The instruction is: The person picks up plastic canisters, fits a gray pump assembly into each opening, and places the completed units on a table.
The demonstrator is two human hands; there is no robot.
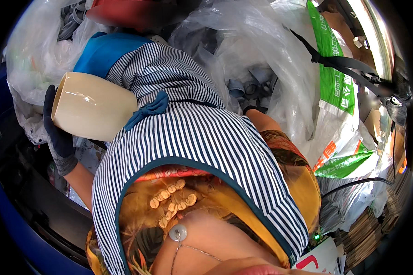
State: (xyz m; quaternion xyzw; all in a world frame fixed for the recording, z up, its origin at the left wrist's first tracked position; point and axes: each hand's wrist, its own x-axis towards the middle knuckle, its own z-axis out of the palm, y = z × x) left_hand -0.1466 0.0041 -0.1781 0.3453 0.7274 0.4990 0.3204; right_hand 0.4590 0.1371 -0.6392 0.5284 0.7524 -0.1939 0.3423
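My left hand (58, 123), in a dark glove with a grey cuff, is closed round the outer side of a glossy cream vase-like vessel (94, 106). The vessel lies tilted against my striped apron (202, 133), beside its blue bow. On the other side, my right hand (249, 109) reaches down into a clear plastic bag (289, 85) of small grey cup-shaped parts (254, 85). Only a dark edge at the wrist shows there; its fingers are hidden, so what they hold cannot be made out.
Another clear plastic bag (32, 59) with grey parts stands at the far left. A red object (133, 13) lies at the top. Green and white printed sacking (337, 87), a black strap (342, 62) and a dark cable (358, 181) are on the right, near stacked cardboard (371, 233).
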